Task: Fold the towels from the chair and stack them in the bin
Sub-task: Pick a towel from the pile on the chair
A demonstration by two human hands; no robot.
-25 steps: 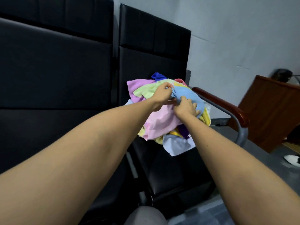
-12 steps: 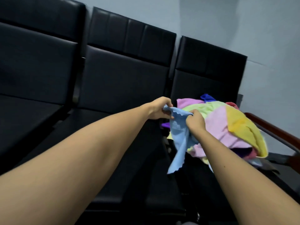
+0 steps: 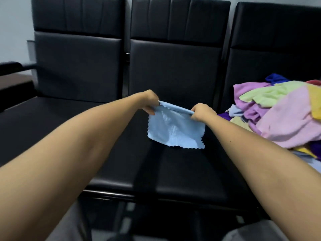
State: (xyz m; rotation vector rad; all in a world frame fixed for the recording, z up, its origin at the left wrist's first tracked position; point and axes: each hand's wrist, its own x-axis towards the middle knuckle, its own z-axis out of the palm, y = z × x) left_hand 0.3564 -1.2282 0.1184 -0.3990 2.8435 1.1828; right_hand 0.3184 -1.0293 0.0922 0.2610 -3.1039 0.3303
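Pulled clear of the towel pile [image 3: 281, 112] at right, the blue towel [image 3: 175, 131] now hangs over the middle seat [image 3: 182, 167], left hand [image 3: 150, 101] and right hand [image 3: 202, 112] each pinching a top corner, likely spreading it for folding.

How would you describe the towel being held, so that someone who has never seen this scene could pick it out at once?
Find the row of black chairs, then the middle seat. Above it, the left hand and right hand pinch the top corners of a light blue towel. Unlike the jumbled pile on the right-hand chair, it hangs spread flat, alone.
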